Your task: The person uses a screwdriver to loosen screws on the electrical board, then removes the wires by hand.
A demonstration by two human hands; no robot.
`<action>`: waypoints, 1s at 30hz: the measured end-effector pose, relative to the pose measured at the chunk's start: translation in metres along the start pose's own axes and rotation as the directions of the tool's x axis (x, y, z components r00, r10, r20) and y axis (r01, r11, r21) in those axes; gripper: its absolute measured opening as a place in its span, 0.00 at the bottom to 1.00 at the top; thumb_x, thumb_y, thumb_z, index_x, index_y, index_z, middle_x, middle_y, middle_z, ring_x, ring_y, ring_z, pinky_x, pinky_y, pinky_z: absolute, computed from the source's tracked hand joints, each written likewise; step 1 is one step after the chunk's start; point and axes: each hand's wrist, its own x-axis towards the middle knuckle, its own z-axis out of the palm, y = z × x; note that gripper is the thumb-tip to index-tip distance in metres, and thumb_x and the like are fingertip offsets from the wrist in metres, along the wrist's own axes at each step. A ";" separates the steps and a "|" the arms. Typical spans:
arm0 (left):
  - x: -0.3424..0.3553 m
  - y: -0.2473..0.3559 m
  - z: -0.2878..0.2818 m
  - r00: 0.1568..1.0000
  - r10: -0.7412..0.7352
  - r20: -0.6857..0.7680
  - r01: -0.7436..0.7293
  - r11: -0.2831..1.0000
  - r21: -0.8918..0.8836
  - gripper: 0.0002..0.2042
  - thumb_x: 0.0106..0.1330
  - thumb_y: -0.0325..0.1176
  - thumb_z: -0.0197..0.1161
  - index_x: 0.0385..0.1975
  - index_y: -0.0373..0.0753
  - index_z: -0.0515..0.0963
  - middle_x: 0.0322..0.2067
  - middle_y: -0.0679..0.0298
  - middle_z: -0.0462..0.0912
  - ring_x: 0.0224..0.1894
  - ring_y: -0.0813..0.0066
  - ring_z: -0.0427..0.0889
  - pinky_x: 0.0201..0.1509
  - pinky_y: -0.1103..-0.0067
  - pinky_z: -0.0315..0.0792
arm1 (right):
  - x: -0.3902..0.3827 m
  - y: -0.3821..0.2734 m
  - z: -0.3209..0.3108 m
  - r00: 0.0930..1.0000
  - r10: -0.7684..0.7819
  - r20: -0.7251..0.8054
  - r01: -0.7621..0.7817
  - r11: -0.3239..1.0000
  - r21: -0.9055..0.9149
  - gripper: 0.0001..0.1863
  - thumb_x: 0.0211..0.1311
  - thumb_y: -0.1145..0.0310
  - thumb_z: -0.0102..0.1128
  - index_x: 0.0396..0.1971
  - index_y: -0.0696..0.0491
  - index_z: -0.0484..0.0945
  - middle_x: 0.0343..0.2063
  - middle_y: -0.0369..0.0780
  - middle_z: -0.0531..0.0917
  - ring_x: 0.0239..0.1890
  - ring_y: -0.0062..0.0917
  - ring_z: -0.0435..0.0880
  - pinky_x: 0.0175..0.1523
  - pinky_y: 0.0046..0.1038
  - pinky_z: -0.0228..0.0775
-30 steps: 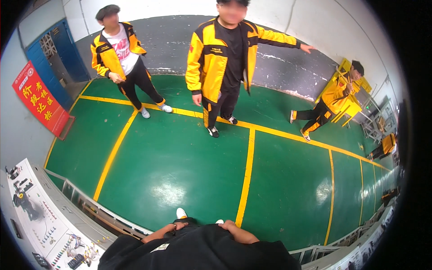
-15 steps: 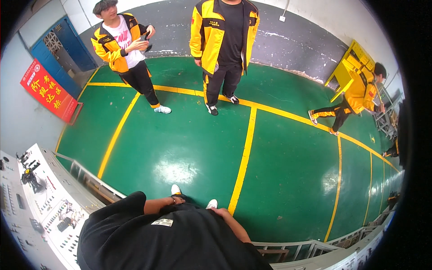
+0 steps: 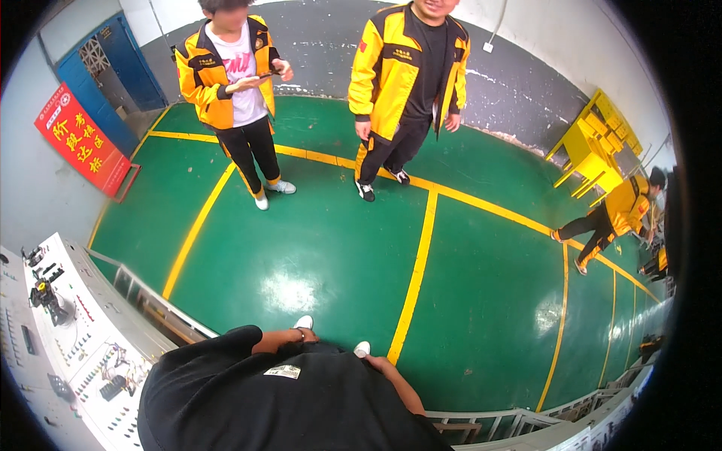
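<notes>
My left hand (image 3: 309, 336) rests low at the front of my body, beside the black shirt (image 3: 248, 406). Its fingers are mostly hidden, and no object shows in it. My right hand (image 3: 374, 362) lies near the shirt's other side, with its fingers tucked out of sight behind the cloth. Just past the hands, the white toes of my left shoe (image 3: 304, 322) and right shoe (image 3: 362, 349) show on the floor. A white label (image 3: 283, 371) sits on the shirt.
At left stands a white panel bench (image 3: 90, 331) with terminals and wires. A metal rail (image 3: 489, 417) runs behind my right side. Two people in yellow-black jackets stand ahead, one with a phone (image 3: 266, 75). Another bends at far right near a yellow rack (image 3: 590, 154). A red sign (image 3: 83, 143) leans left.
The person with the phone has turned and lowered their hands. The middle person appears further right in view. The far-right person has stepped away past the rack. My hands stay low.
</notes>
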 end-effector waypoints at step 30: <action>-0.240 0.276 -0.093 -0.166 -0.383 -0.909 -0.887 0.461 -0.032 0.26 0.69 0.37 0.53 0.65 0.38 0.57 0.67 0.53 0.59 0.67 0.57 0.61 0.67 0.60 0.61 | -0.266 -0.267 0.055 0.134 -0.219 -0.966 0.986 0.129 0.107 0.27 0.66 0.77 0.47 0.64 0.55 0.52 0.44 0.42 0.71 0.31 0.20 0.76 0.35 0.21 0.72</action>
